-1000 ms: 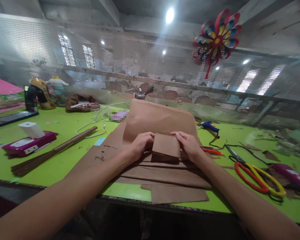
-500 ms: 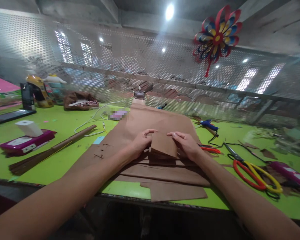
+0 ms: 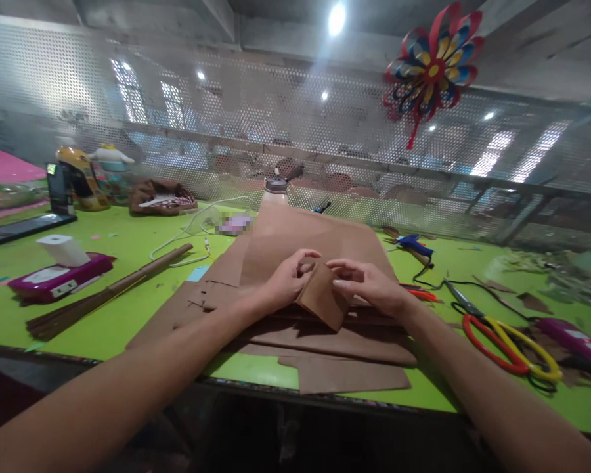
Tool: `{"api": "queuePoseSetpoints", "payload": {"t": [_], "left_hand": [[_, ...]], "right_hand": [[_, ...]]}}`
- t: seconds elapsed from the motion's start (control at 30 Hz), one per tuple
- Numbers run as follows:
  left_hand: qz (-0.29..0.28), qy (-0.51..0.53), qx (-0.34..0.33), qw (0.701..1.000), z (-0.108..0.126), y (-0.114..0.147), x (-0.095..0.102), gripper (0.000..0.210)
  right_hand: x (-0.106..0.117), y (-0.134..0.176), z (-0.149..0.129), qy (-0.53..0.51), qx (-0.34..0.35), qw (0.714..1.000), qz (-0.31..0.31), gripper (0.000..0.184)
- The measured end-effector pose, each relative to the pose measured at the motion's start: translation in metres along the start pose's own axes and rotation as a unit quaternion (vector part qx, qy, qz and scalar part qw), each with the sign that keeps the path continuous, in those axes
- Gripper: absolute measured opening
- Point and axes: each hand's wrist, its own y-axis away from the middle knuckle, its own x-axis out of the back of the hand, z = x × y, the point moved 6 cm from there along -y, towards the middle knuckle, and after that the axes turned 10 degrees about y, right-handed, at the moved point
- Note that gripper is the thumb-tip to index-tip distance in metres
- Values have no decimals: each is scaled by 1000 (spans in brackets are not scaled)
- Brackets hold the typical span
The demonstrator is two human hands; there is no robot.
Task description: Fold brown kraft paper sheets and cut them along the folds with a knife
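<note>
Between my hands is a small folded piece of brown paper, tilted with one corner pointing down toward me. My left hand grips its left edge, thumb and fingers closed near the top fold. On the other side my right hand pinches the upper right edge with curved fingertips. Large sheets of brown paper lie stacked beneath, some with folded or cut edges. A loose brown strip sticks out over the near side of the stack.
Scissors with orange and yellow handles lie right, near a blue glue gun and a purple power strip. Left are a rolled brown paper bundle, another purple power strip and a phone. A bottle stands behind.
The small folded paper has turned from nearly level to a slant, its lower corner now pointing down. My fingers have shifted inward along its upper edge, and the view has moved slightly.
</note>
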Motion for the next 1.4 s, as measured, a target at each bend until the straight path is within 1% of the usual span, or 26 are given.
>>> {"api": "queuePoseSetpoints", "payload": {"t": [0.03,0.17,0.23,0.3,0.37,0.43,0.5,0.53,0.6,0.67,0.7,0.77,0.83,0.87,0.93,0.97,1.03,1.13,1.2,1.3,1.4], "left_hand": [[0,7,4,1000,0,0,0,45],[13,32,29,999,-1,2,3,51],[34,47,46,997,-2,2,6,52],[67,65,61,994,-4,3,11,50],[102,87,73,988,-7,2,17,46],[136,112,94,980,-12,2,23,40],[161,127,116,972,-18,2,28,33],[169,130,125,969,-20,2,31,30],[175,130,130,967,-23,2,34,25],[172,133,127,968,-23,1,36,22],[169,135,126,968,-23,2,36,22],[162,132,125,970,-23,2,35,24],[158,111,124,973,-23,2,35,27],[158,92,121,976,-23,2,35,30],[159,40,111,980,-24,0,37,35],[159,7,102,982,-23,-1,38,37],[151,-68,83,983,-21,-3,39,34],[114,-187,53,974,-13,-5,37,23],[73,-253,37,964,-6,-4,33,18],[12,-320,24,947,0,-1,25,13],[-19,-355,18,934,2,1,20,13]], "right_hand": [[1,0,0,4,-4,1000,-2,41],[0,4,4,23,-35,998,-49,34],[-2,5,6,36,-46,996,-73,34],[-3,4,8,51,-47,993,-92,37],[0,2,5,74,-12,994,-84,37],[6,1,-4,126,59,989,-44,34],[13,2,-14,197,134,971,3,28],[15,3,-19,225,161,961,19,25],[17,5,-24,244,192,950,37,21],[21,5,-25,216,198,955,53,21],[24,4,-24,189,192,960,73,22],[35,2,-17,135,166,966,145,24],[47,1,-5,92,127,960,234,29],[51,0,2,77,105,955,268,32],[54,-2,16,54,62,949,304,37],[53,-4,23,43,41,950,307,40],[46,-8,36,20,0,956,293,46],[33,-12,47,-1,-42,966,255,54],[28,-14,50,1,-46,970,238,56],[25,-16,50,12,-37,975,217,53],[20,-18,51,32,-30,982,182,50]]}}
